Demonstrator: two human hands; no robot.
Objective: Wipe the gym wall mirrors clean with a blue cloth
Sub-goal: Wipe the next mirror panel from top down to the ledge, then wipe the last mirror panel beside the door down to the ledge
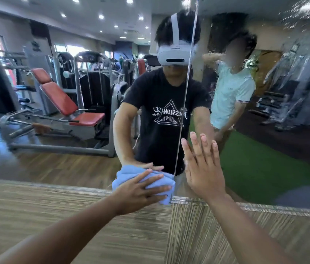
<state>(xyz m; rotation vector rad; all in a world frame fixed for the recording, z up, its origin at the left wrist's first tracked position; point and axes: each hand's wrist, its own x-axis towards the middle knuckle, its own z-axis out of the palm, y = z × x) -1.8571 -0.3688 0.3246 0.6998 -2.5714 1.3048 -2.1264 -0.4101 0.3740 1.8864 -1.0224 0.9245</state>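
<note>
A: Nearest first. What's by the seam (pixel 183 103)?
B: Two bare forearms come up from the btm edge, one each side of it. Below the seam, a wood-grain wall panel (pixel 55 210) runs L and R under the glass.
A: And the left hand (pixel 140 189)?
B: Just L of the seam, at its foot. Fingers straight and spread, palm pressing flat. Grip apart, nothing pinched.
A: Where's the blue cloth (pixel 123 176)?
B: Bunched under that hand against the left mirror (pixel 36 164), at the glass's btm edge. Its R end touches the seam.
A: And the right hand (pixel 203 168)?
B: Just R of the seam, a bit higher. Fingers straight, pointing up, palm toward the right mirror (pixel 283 183). Grip apart, holds nothing. Fingertips meet their refl., so it looks laid on the glass.
A: Further in?
B: Refl. only. Across the seam, the person w/ a white headset (pixel 176 54) and black T-shirt. L of the seam, a gym machine (pixel 59 100) w/ red pads on wood floor. R of it, a second person (pixel 230 92) in a pale shirt, green turf (pixel 255 168) below. Top R, far from the seam, specks and streaks (pixel 302 14) on the glass.
</note>
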